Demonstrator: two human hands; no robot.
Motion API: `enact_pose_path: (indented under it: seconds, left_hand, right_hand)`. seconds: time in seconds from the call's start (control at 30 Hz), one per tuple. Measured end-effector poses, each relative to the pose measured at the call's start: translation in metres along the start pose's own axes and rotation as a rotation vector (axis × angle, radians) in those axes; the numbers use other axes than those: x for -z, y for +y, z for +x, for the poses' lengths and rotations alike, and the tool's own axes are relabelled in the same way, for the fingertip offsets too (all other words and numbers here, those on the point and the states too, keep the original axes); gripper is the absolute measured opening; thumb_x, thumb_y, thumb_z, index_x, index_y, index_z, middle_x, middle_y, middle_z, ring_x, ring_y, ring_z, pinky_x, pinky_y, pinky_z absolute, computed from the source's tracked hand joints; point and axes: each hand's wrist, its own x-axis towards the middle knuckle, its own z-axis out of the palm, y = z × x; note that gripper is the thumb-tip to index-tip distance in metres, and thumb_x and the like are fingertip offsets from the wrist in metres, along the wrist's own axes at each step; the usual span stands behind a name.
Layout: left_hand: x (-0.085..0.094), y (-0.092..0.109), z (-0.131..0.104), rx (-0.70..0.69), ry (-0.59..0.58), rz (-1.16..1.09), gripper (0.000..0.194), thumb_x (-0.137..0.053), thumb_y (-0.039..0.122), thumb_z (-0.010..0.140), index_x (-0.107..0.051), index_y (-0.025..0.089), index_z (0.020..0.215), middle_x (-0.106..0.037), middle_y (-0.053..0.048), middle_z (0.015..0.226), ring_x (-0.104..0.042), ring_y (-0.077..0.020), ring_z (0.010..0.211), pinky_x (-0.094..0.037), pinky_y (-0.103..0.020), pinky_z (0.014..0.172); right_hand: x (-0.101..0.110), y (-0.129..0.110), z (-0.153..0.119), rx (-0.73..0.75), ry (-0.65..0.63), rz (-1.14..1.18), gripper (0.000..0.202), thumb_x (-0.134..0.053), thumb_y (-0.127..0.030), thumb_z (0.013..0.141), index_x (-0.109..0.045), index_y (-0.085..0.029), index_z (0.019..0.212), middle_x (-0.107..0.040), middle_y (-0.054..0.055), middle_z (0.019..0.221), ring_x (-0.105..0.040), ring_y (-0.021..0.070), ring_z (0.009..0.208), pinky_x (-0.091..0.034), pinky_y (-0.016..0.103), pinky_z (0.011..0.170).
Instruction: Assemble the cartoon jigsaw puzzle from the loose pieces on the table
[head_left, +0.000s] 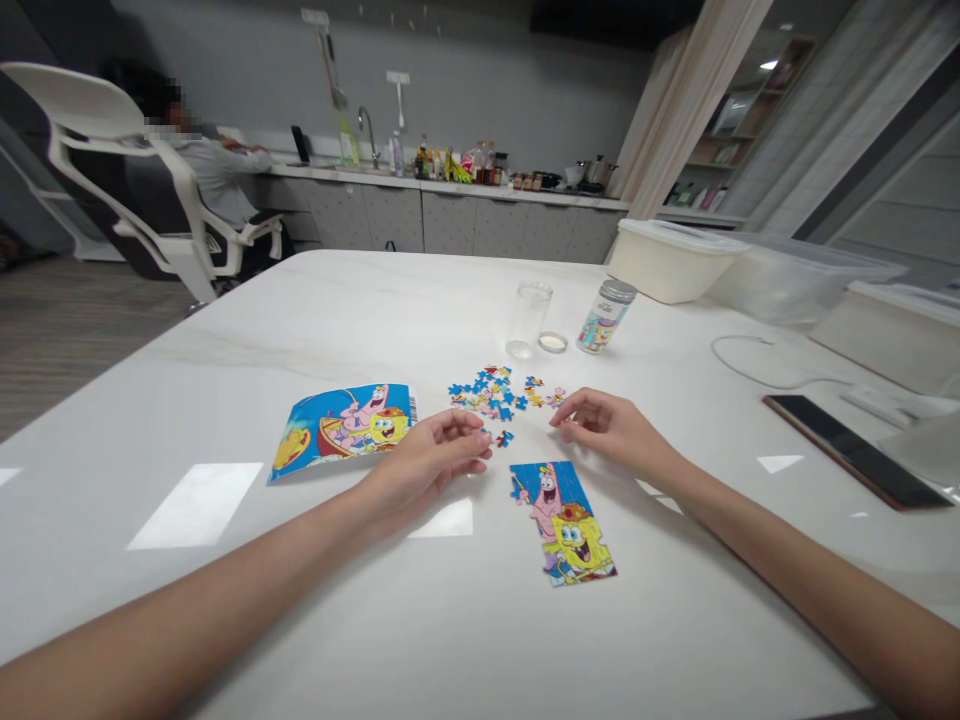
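My left hand [439,450] hovers low over the table, fingers loosely curled and apart, holding nothing that I can see. Just past its fingertips lie a few loose puzzle pieces [505,438]. Across from it, my right hand [611,430] has bent, slightly parted fingers beside a pinkish puzzle piece [556,397]. Between and beyond the hands spreads a pile of mostly blue puzzle pieces [487,392]. A partly joined cartoon puzzle [574,530] lies nearest me, its left edge uneven. Left of the pile rests a slightly curved picture sheet [345,425] with similar characters.
Behind the pile stand a clear jar [529,320], its lid [553,343] and a printed canister [606,318]. A phone [855,450], a white cable [750,375] and storage boxes [675,258] occupy the right side. A person [217,170] sits at the far-left counter.
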Motion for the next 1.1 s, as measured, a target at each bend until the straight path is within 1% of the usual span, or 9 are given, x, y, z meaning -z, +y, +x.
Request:
enact_pose_path:
  seconds: [0.17,0.27,0.43,0.57,0.63,0.73,0.9,1.03,1.1]
  left_hand:
    - [-0.0023,0.0027,-0.0017,0.000,0.005,0.010,0.030,-0.083,0.014,0.061,-0.064,0.014,0.084,-0.062,-0.001,0.081,-0.058,-0.0106,0.073,-0.046,-0.023,0.066]
    - [-0.0009,0.0020,-0.0004,0.022,-0.003,-0.007,0.029,-0.081,0.020,0.067,-0.063,0.013,0.088,-0.065,-0.005,0.085,-0.061,-0.0126,0.076,-0.047,-0.023,0.066]
    - [0.0020,-0.0007,0.0021,-0.007,0.014,-0.001,0.031,-0.083,0.017,0.064,-0.061,0.015,0.086,-0.064,-0.001,0.075,-0.061,-0.0105,0.070,-0.047,-0.021,0.064]
    - [0.0024,-0.0009,0.0023,0.004,0.031,-0.040,0.027,-0.081,0.022,0.068,-0.060,0.014,0.084,-0.062,-0.001,0.071,-0.058,-0.0085,0.063,-0.047,-0.021,0.064]
    - [0.0021,-0.0006,0.0016,-0.007,0.016,-0.030,0.028,-0.081,0.019,0.067,-0.060,0.014,0.084,-0.062,-0.001,0.073,-0.059,-0.0092,0.065,-0.048,-0.022,0.067]
    - [0.0011,0.0003,0.0000,-0.027,-0.005,-0.010,0.033,-0.083,0.015,0.062,-0.058,0.015,0.083,-0.061,0.001,0.075,-0.060,-0.0094,0.064,-0.049,-0.023,0.067]
    - [0.0001,0.0011,-0.0006,-0.013,0.006,-0.025,0.034,-0.083,0.015,0.063,-0.058,0.015,0.086,-0.063,-0.001,0.080,-0.062,-0.0106,0.069,-0.050,-0.024,0.071]
    - [0.0001,0.0006,0.0004,0.009,0.011,-0.024,0.031,-0.081,0.024,0.067,-0.057,0.015,0.084,-0.065,-0.002,0.072,-0.063,-0.0118,0.069,-0.049,-0.025,0.072]
    - [0.0001,0.0004,0.0004,0.008,0.012,-0.021,0.031,-0.081,0.025,0.068,-0.056,0.015,0.083,-0.065,-0.002,0.071,-0.062,-0.0113,0.069,-0.049,-0.024,0.073]
  right_hand:
    - [0.0034,-0.0035,0.0025,-0.248,-0.040,0.321,0.024,-0.073,-0.031,0.072,-0.064,-0.017,0.090,-0.065,0.004,0.086,-0.056,0.0102,0.065,-0.045,0.024,0.057]
    - [0.0055,-0.0037,0.0029,-0.279,-0.048,0.433,0.021,-0.074,-0.029,0.072,-0.067,-0.016,0.087,-0.066,0.006,0.090,-0.061,0.0123,0.077,-0.050,0.025,0.068]
    - [0.0068,-0.0007,0.0025,-0.343,-0.056,0.526,0.017,-0.073,-0.024,0.074,-0.069,-0.017,0.088,-0.069,0.005,0.090,-0.056,0.0066,0.060,-0.052,0.023,0.062]
    - [0.0065,0.0015,0.0031,-0.316,-0.059,0.539,0.019,-0.072,-0.024,0.076,-0.071,-0.017,0.093,-0.071,0.008,0.097,-0.065,0.0131,0.081,-0.055,0.029,0.080]
    - [0.0067,0.0024,0.0038,-0.293,-0.068,0.539,0.016,-0.074,-0.025,0.074,-0.073,-0.017,0.088,-0.071,0.009,0.100,-0.065,0.0168,0.095,-0.052,0.033,0.092]
    - [0.0070,0.0030,0.0044,-0.283,-0.072,0.523,0.018,-0.073,-0.030,0.075,-0.074,-0.016,0.088,-0.071,0.009,0.100,-0.064,0.0188,0.100,-0.048,0.036,0.098]
    - [0.0066,0.0023,0.0043,-0.291,-0.048,0.564,0.021,-0.074,-0.024,0.074,-0.071,-0.017,0.093,-0.070,0.008,0.102,-0.065,0.0159,0.094,-0.051,0.031,0.092]
    - [0.0084,0.0034,0.0043,-0.299,-0.035,0.538,0.024,-0.072,-0.028,0.078,-0.068,-0.019,0.099,-0.068,0.005,0.091,-0.063,0.0104,0.074,-0.055,0.024,0.071]
    - [0.0094,0.0039,0.0043,-0.289,-0.040,0.510,0.023,-0.072,-0.029,0.078,-0.068,-0.019,0.098,-0.067,0.004,0.093,-0.062,0.0096,0.072,-0.054,0.021,0.064]
